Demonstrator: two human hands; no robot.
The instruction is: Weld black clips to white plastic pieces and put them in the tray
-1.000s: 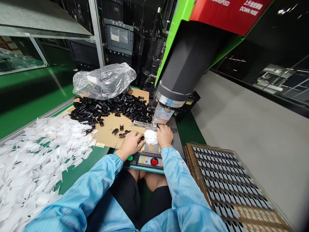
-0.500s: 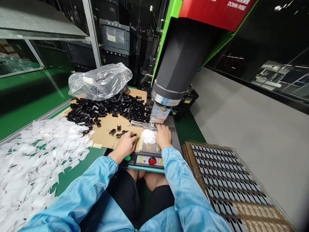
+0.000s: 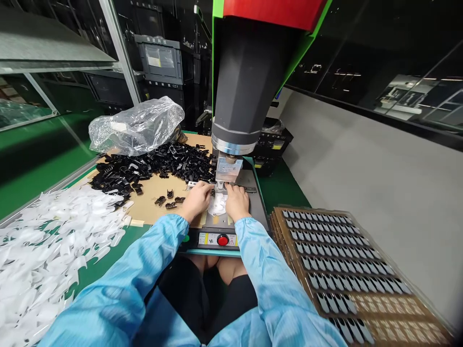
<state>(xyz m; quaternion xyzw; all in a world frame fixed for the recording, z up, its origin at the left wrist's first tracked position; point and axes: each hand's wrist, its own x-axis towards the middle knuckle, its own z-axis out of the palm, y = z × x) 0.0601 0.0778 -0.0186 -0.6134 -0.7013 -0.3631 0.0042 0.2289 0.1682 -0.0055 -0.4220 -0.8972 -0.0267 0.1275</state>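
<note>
A: Centre frame, under the press head [image 3: 231,169], both hands are working at the fixture plate [image 3: 253,202]. Left hand [image 3: 195,200] is curling its fingers at the metal strip, apparently pinching something small and dark; I cannot tell for certain. Right hand [image 3: 236,201] is lying palm down, fingers pressing beside the white piece [image 3: 217,205], which is sitting between the two hands just below the head.

B: Risk?

A: Fingertips are sitting almost directly beneath the head, so a pinch is looking likely if it descends. Red button [image 3: 222,239] is lying just below the wrists, and a sleeve could be brushing it.

B: Anything else?

A: Black clips [image 3: 152,166], centre left, are spilling close to the fixture; a stray one could be sliding under the piece. Trays [image 3: 343,270], lower right, are overhanging slightly, an elbow knock being plausible.
</note>
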